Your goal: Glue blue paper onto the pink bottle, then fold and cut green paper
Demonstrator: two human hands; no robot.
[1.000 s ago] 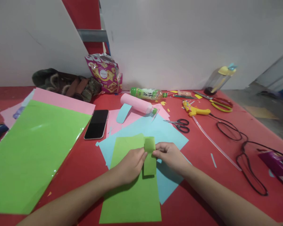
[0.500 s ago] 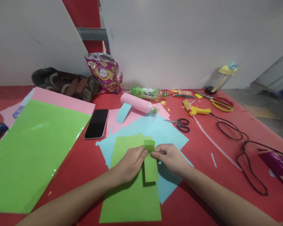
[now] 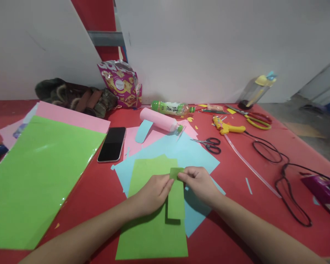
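My left hand (image 3: 156,192) and my right hand (image 3: 199,183) pinch opposite edges of a narrow green paper strip (image 3: 176,201), near its upper end. That end is folded over toward me, and both thumbs rest by the fold. The lower part of the strip hangs free, casting a shadow on the larger green sheet (image 3: 151,238) below. Beneath that sheet lies blue paper (image 3: 198,216), turned at an angle. A pair of black-handled scissors (image 3: 210,145) rests beyond my right hand, its tips on the blue paper.
Left are a phone (image 3: 112,145) and a packet of green sheets (image 3: 44,183). Behind lie a pink-wrapped bottle (image 3: 158,120), a green-labelled bottle (image 3: 169,108) and a snack bag (image 3: 121,86). To the right, a yellow glue gun (image 3: 227,127) trails its black cord (image 3: 284,170).
The strip's upper end has folded down and its lower end has slid toward me. My hands stay in nearly the same place, still gripping it.
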